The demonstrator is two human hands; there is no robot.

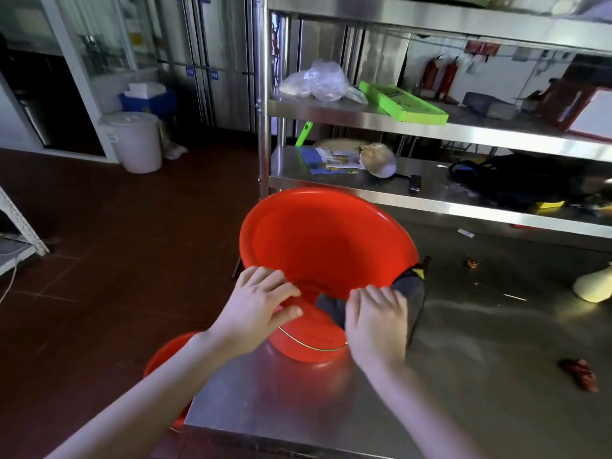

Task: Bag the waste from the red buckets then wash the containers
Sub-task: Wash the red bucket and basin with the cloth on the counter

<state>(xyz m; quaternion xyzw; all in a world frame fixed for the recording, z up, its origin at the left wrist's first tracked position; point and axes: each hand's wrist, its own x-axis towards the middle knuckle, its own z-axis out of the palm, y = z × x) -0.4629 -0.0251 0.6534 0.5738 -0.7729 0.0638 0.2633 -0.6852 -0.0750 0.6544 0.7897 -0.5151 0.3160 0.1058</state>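
A red bucket [324, 246] stands on the steel table [463, 376], tilted with its mouth toward me. Its inside looks empty apart from a few dark specks. My left hand [261, 303] grips the near rim, thumb outside and fingers over the edge. My right hand [377, 323] holds a dark grey cloth [410, 293] with a yellow tag against the near right part of the rim. The cloth drapes over the rim, partly inside and partly down the outer wall. A second red bucket [165, 359] sits on the floor below the table's left edge, mostly hidden by my left arm.
Red scraps [579, 372] and small crumbs lie on the table to the right. A pale lump [594, 286] sits at the right edge. Steel shelves [364, 114] behind hold plastic bags, a green tray and a black bag. A white lidded bucket [135, 140] stands on the floor at back left.
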